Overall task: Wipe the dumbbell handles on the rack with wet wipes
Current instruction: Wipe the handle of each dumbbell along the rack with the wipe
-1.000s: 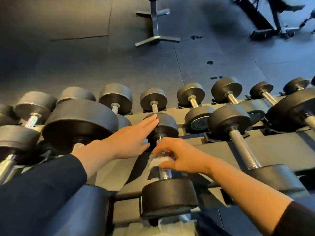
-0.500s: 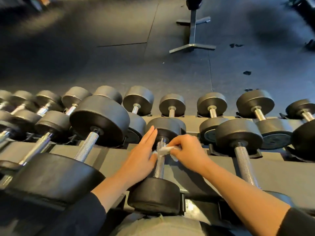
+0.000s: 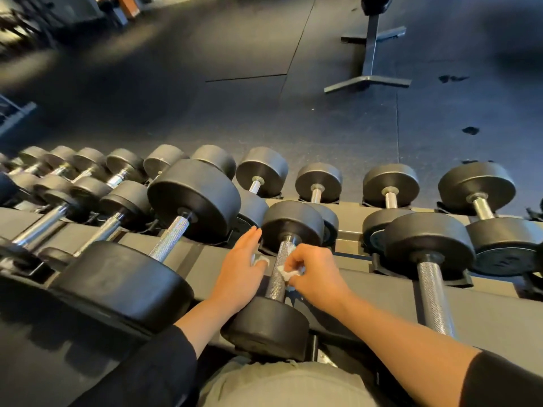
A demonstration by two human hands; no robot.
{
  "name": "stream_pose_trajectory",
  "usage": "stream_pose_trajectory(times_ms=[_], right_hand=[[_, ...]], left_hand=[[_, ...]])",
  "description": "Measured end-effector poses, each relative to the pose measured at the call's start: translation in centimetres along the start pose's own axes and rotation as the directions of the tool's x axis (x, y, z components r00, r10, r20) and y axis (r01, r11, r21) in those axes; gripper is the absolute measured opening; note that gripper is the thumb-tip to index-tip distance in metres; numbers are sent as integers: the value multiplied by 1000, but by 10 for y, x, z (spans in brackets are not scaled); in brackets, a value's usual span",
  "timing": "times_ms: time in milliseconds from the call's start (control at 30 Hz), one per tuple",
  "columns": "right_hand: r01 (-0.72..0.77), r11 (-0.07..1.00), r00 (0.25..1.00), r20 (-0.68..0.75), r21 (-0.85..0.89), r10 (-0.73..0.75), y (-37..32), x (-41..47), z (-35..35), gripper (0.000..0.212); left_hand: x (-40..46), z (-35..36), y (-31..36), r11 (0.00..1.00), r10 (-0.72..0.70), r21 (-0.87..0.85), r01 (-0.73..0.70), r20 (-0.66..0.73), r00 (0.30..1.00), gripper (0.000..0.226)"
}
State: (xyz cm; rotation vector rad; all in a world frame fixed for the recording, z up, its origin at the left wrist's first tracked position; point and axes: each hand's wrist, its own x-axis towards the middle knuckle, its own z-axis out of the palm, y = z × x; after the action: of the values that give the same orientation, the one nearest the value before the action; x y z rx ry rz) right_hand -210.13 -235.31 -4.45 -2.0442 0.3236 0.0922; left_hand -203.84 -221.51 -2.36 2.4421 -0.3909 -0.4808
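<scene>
1. Head view: the rack point(image 3: 382, 292) ran across the frame in tiers, and the dumbbell being cleaned point(image 3: 273, 289) lay on the near tier, about midway along it, with one head at the rack's near edge and the other toward the far tier.
2. The right hand point(image 3: 316, 277) sat just right of the knurled handle point(image 3: 279, 274), its fingers point(image 3: 293, 258) curled and pinching a crumpled wet wipe point(image 3: 286, 273) against the metal.
3. The left hand point(image 3: 239, 274) rested on the rack just left of the same handle, fingers straight and held together, reaching toward the far head. A scrap of white showed at its thumb side; whether that was part of the wipe could not be told.
4. Larger dumbbells point(image 3: 164, 251) lay to the left and another point(image 3: 429, 259) to the right, with smaller ones along the far tier.
5. Judgement: the dumbbell is heavy and rigid and should stay put in its cradle, so only the handle needs working. The knurling is rough and may snag or shred the soft, damp wipe. Wrapping the wipe round the bar between the heads seems the best hold.
</scene>
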Motion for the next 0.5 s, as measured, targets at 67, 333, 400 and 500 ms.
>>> stream_pose_trajectory(times_ms=[67, 333, 400, 500], right_hand=[[9, 999, 990, 141, 40, -15, -1, -6, 0, 10], [-188, 982, 982, 38, 32, 187, 1, 9, -15, 11], [-240, 971, 966, -96, -2, 238, 10, 16, -18, 14], [-291, 951, 948, -106, 101, 301, 19, 21, -11, 12]], left_hand=[[0, 0, -1, 1000, -10, -16, 10, -4, 1000, 59], [2, 1, -2, 999, -32, 17, 33, -28, 999, 56], [1, 1, -1, 999, -35, 24, 36, -39, 999, 56], [-2, 2, 2, 998, -15, 59, 20, -84, 996, 54]])
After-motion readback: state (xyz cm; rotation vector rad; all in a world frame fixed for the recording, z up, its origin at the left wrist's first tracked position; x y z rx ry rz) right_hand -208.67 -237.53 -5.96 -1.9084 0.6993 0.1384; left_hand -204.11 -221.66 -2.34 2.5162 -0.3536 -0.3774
